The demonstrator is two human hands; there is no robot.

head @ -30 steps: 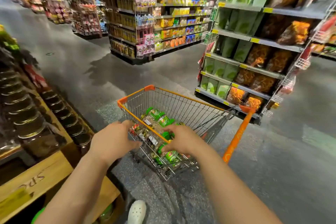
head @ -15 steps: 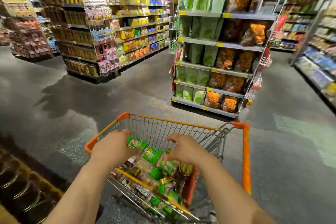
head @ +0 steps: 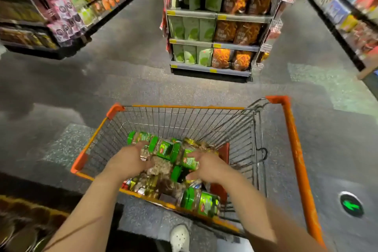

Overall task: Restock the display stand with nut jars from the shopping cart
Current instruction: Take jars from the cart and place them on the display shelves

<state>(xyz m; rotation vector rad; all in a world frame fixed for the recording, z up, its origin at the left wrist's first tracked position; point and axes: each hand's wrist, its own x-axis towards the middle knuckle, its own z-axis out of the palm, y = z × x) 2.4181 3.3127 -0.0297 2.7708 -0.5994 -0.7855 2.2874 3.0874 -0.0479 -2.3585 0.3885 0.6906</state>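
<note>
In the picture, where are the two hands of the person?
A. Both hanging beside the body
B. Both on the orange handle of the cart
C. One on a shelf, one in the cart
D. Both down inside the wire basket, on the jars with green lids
D: the left hand and the right hand both reach into the orange-rimmed wire shopping cart and lie on the clear, green-lidded nut jars.
</note>
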